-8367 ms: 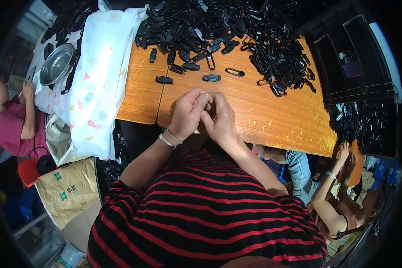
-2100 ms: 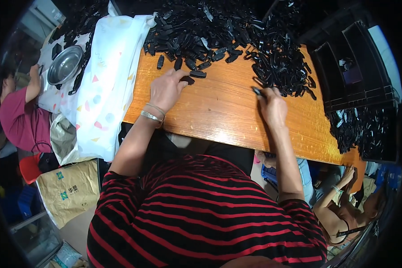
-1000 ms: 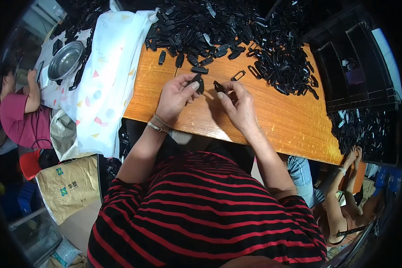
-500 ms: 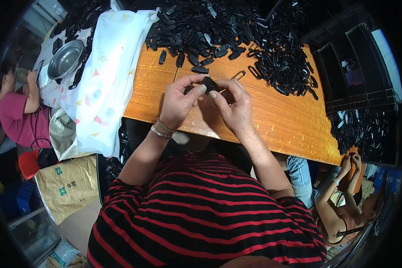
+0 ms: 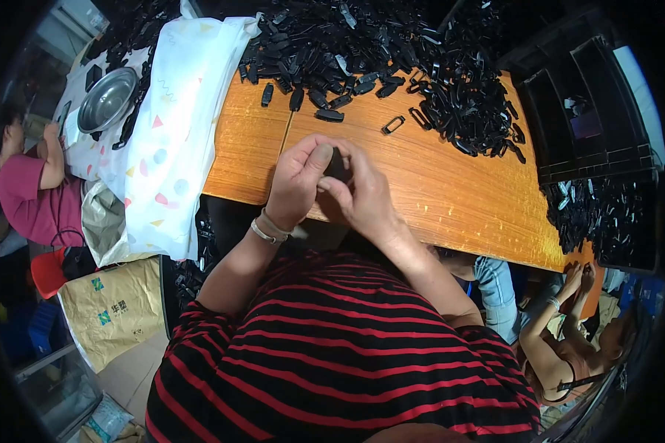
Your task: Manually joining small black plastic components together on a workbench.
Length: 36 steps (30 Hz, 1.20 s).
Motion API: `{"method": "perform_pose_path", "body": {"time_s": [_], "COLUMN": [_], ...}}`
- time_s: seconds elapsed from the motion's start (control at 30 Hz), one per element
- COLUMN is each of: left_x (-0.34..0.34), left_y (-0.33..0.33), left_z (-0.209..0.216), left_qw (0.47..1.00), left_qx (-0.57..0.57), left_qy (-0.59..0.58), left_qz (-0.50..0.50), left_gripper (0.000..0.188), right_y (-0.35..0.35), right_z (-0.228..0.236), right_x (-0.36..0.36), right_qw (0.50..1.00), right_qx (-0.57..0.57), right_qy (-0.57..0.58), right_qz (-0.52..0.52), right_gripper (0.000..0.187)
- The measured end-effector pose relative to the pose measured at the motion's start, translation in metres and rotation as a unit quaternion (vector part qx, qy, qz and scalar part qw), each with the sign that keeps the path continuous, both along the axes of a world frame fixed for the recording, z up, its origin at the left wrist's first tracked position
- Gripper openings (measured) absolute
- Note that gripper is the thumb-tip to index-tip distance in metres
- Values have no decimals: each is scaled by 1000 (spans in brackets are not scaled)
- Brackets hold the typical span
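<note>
Over the front part of the wooden table, my left hand (image 5: 297, 177) and my right hand (image 5: 363, 196) meet around a small black plastic part (image 5: 338, 164). Fingers of both hands are closed on it, and they cover most of its shape. Just beyond my hands lies a solid, elongated black piece (image 5: 329, 115). To its right is a single open black frame (image 5: 394, 125). Farther back, a big heap of elongated black plastic pieces (image 5: 310, 59) spreads over the table, beside a pile of black frames (image 5: 469, 111).
A patterned white plastic cover (image 5: 174, 140) and a metal bowl (image 5: 108, 100) are at the left. Black crates (image 5: 598, 111) stand at the right of the wooden table (image 5: 451, 192). One person (image 5: 33, 181) sits at far left, another (image 5: 550, 347) at lower right.
Both hands have drawn slightly nearer to me and turned, with my right hand shifting left toward my left. The black part is now more hidden by my fingers.
</note>
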<state>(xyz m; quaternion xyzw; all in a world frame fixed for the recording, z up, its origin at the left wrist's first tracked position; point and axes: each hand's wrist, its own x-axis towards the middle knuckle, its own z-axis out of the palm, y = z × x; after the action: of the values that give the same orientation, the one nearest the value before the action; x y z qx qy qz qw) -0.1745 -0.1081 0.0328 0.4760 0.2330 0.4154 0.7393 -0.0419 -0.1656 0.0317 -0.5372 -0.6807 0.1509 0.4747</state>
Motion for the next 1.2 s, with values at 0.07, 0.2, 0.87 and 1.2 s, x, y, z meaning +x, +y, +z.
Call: {"method": "perform_pose_path", "body": {"time_s": [0.07, 0.2, 0.87, 1.2], "left_x": [-3, -14, -96, 18], "left_y": [0, -1, -2, 85], "left_z": [1, 12, 1, -26], "left_qw": [998, 998, 739, 651], "left_qx": [50, 49, 446, 585], "left_qy": [20, 24, 484, 476], "left_qz": [-12, -14, 144, 85], "left_gripper": [27, 26, 12, 25], "right_y": [-6, -6, 48, 25], "right_z": [-6, 3, -10, -3], "right_x": [-9, -25, 111, 101], "right_qw": [999, 996, 921, 985], "right_qx": [-28, 3, -73, -108], "right_qy": [20, 86, -374, -102], "right_qz": [-12, -7, -81, -85], "right_gripper": [52, 48, 33, 25]}}
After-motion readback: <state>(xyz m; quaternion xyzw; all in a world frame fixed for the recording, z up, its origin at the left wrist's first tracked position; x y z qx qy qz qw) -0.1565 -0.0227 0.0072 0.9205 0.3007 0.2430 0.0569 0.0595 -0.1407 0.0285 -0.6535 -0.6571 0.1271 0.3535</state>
